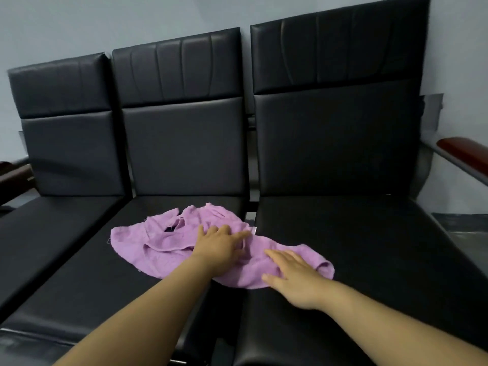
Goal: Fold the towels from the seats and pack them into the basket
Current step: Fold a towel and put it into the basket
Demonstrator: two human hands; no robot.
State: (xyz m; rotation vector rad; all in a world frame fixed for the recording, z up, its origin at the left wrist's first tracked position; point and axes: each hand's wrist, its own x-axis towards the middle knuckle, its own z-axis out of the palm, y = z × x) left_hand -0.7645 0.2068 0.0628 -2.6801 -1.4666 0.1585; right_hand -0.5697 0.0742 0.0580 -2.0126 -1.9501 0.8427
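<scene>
A crumpled purple towel (169,244) lies across the middle seat (105,286) and reaches over the gap onto the right seat (369,247). My left hand (220,247) rests flat on the towel's middle, fingers spread and fairly straight. My right hand (293,276) lies palm down on the towel's right end, fingers straight and pointing left. No basket is in view.
Three black padded seats stand in a row against a pale wall, with the left seat (39,233) bare. A dark red armrest (464,151) sticks out at the far right and another armrest (13,173) at the far left.
</scene>
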